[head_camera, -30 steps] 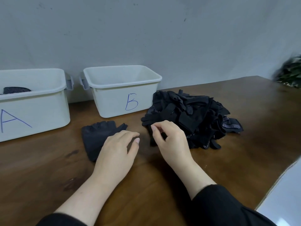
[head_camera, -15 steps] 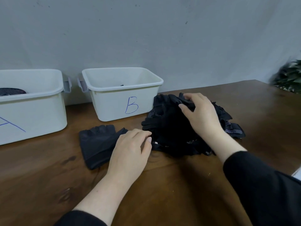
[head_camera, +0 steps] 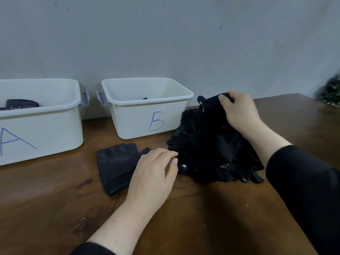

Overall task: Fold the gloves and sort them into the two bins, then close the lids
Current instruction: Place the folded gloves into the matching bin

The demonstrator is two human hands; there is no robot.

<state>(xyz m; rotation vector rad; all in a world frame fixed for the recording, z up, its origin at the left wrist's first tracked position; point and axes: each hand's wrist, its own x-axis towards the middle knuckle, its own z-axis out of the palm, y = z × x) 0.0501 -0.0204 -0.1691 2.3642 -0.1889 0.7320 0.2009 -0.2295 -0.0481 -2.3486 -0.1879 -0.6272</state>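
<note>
A heap of black gloves (head_camera: 211, 155) lies on the wooden table to the right of bin B. My right hand (head_camera: 239, 113) grips one black glove (head_camera: 209, 107) at the top of the heap and holds it raised. My left hand (head_camera: 154, 173) rests with relaxed fingers on the table, over the right edge of a single flat black glove (head_camera: 116, 164). White bin A (head_camera: 40, 129) at the left holds a dark patterned glove (head_camera: 20, 103). White bin B (head_camera: 147, 116) in the middle shows a bit of black inside. Both bins are without lids.
The brown table (head_camera: 184, 218) runs to the grey wall behind the bins. Its right edge cuts off past my right sleeve. A blurred green plant (head_camera: 331, 92) sits at the far right.
My right hand went from in front of the heap to its top, took hold of a glove and lifted it. My left hand shifted slightly right over the flat glove.
</note>
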